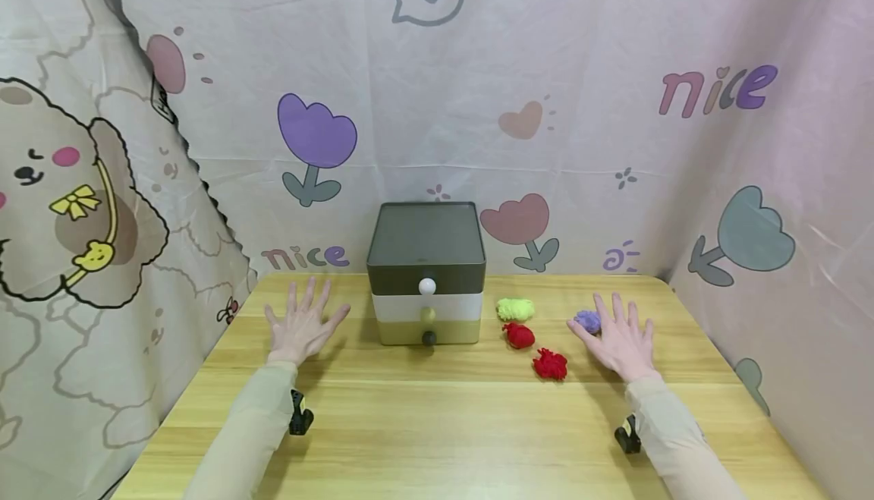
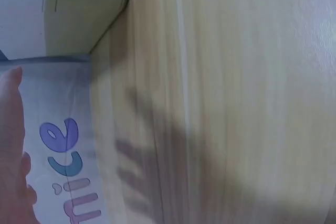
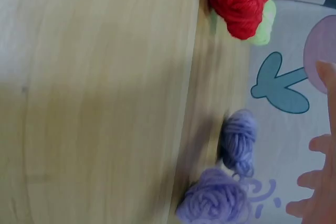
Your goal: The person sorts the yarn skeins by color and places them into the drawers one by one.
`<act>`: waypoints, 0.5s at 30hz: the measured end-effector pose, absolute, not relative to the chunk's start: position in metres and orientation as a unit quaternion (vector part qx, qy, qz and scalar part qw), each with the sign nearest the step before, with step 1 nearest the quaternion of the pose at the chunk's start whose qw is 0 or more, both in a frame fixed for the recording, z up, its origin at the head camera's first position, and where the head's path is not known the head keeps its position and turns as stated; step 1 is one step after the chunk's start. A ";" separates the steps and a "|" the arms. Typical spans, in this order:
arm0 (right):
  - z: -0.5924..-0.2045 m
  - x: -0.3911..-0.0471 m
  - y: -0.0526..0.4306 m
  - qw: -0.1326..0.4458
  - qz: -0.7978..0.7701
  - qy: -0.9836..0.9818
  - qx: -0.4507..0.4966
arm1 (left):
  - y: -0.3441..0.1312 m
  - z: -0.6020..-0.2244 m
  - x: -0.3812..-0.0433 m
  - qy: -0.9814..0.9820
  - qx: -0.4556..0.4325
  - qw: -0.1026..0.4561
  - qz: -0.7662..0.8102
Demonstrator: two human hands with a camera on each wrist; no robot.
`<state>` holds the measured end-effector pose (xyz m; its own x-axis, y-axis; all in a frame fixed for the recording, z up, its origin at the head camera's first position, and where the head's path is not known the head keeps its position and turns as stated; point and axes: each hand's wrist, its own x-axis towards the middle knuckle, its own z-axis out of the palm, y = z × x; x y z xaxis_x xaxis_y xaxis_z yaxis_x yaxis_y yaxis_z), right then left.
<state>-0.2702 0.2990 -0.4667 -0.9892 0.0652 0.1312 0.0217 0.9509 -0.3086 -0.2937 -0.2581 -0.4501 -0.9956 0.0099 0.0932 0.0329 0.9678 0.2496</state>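
My left hand (image 1: pixel 299 331) has its fingers spread over the table, left of a small drawer box (image 1: pixel 426 280), and holds nothing. In the left wrist view its shadow falls on the wood below. On the other side, my right hand (image 1: pixel 620 342) is spread too, holding nothing, its thumb overlapping a purple yarn bundle (image 1: pixel 588 322) in the head view. Two purple yarn bundles (image 3: pixel 214 199) show in the right wrist view, the second partly behind the first. Between box and right hand lie a yellow-green yarn bundle (image 1: pixel 515 309) and two red yarn bundles (image 1: pixel 550 364).
The drawer box stands near the back of the wooden table (image 1: pixel 437 424), with a dark top and white, green and dark knobs (image 1: pixel 427 286) on its front. A printed cloth (image 1: pixel 437 105) hangs behind the table and along its sides. Black cameras (image 1: pixel 299 413) sit on both wrists.
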 end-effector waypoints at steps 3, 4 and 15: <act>-0.464 -0.269 0.295 0.059 0.174 -0.983 -0.021 | -0.253 -0.447 -0.294 -0.988 -0.011 0.040 -0.151; -0.463 -0.269 0.294 0.055 0.181 -0.982 -0.020 | -0.251 -0.446 -0.294 -0.986 -0.011 0.038 -0.162; -0.454 -0.268 0.274 0.036 0.285 -0.958 0.015 | -0.230 -0.424 -0.293 -0.941 -0.047 0.007 -0.334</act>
